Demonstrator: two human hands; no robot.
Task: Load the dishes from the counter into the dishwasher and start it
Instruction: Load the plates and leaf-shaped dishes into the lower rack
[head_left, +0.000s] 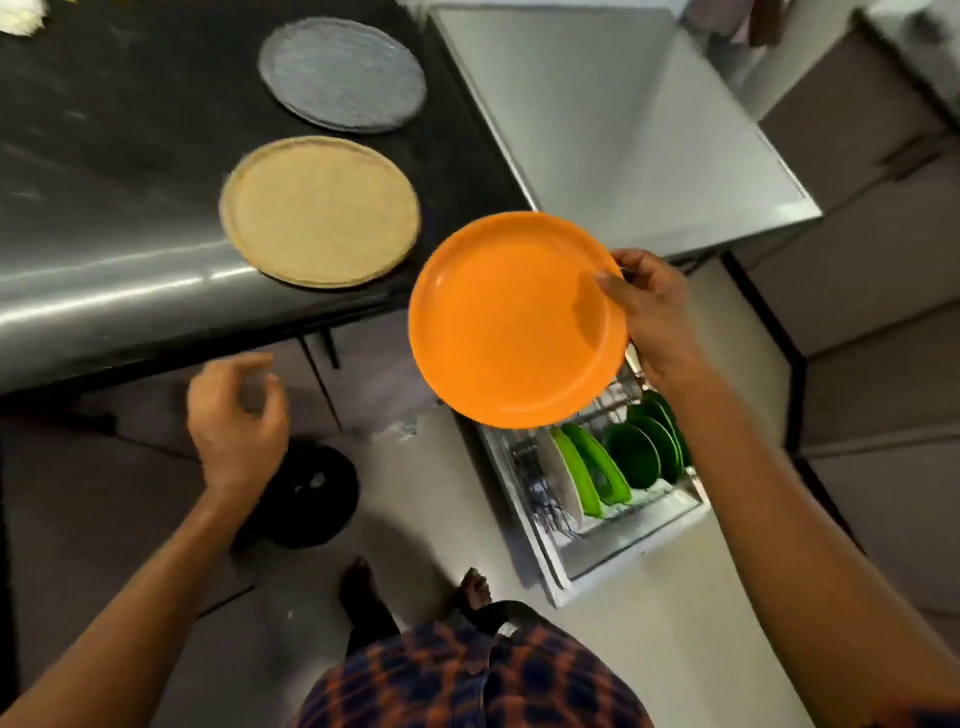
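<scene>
The orange plate (514, 322) hides the far end of the rack (511, 457) and most fingers (631, 258) of the right hand (657, 317).

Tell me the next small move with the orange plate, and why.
Probably tip the orange plate on edge and lower it into the rack, beside the green plates. The right hand grips it by the rim, roughly flat, right above the open rack, where the plates stand upright. The left hand holds nothing.
</scene>
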